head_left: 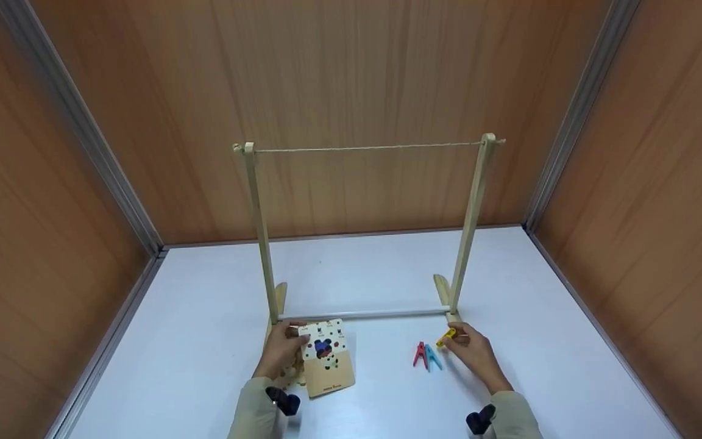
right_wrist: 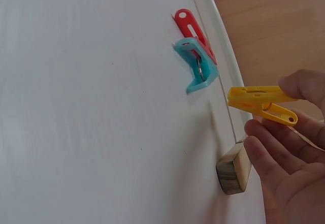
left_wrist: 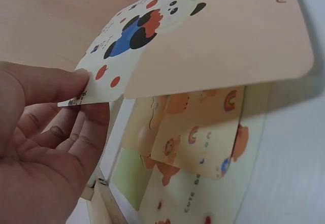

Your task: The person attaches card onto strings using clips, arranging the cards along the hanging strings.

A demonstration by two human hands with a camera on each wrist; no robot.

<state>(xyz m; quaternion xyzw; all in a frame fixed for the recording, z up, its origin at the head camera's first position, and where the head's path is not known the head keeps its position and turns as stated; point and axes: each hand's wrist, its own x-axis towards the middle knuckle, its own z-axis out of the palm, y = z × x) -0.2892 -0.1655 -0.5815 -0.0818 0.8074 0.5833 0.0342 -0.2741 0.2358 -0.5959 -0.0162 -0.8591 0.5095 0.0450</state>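
Note:
My left hand [head_left: 281,350] pinches the top left corner of a panda-printed card [head_left: 334,373] between thumb and fingers. The left wrist view shows this card [left_wrist: 223,41] raised over several other printed cards [left_wrist: 203,132], one marked with small rainbows, which lie on the white table. On the right, my right hand [head_left: 476,355] holds a yellow clothespin [right_wrist: 251,97], thumb on one arm of it. To the left of that hand, a red clothespin [head_left: 419,353] and a light blue clothespin [head_left: 431,356] lie side by side on the table.
A wooden frame stands beyond the hands, its left post [head_left: 260,235] and right post [head_left: 470,225] joined by a string [head_left: 363,148] at the top and a white bar [head_left: 363,314] low down. Wood-grain panels [head_left: 357,73] wall in the white table [head_left: 205,305].

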